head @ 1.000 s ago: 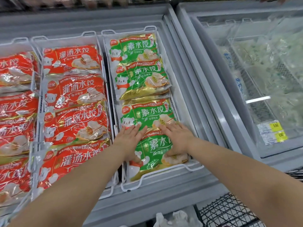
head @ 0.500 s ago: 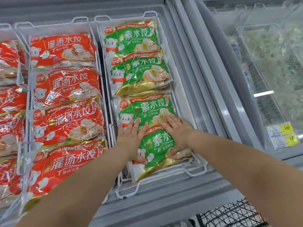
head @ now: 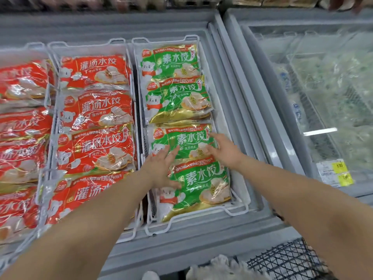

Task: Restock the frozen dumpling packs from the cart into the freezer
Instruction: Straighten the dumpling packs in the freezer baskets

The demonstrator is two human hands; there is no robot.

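From the head camera, the open freezer (head: 181,245) runs across the frame with white wire baskets set side by side. The right-hand basket (head: 241,211) holds four green dumpling packs in an overlapping row running away from the person. The left hand (head: 161,168) lies flat where the nearest green pack (head: 201,184) meets the second green pack (head: 181,141). Its fingers (head: 171,153) are straight, spread and released, gripping nothing. The right hand (head: 224,150) rests on the right side of the second green pack, also with straight, released fingers reaching toward that pack's far right corner. Both hands are slightly motion-blurred.

The baskets to the left are filled with red dumpling packs (head: 96,146) in similar overlapping rows. To the right stands a neighbouring freezer (head: 282,110) with a frosted glass lid and yellow price tags (head: 341,172) near its front edge. At the bottom right, the black mesh of the cart (head: 288,259) shows just below the freezer's front rim.
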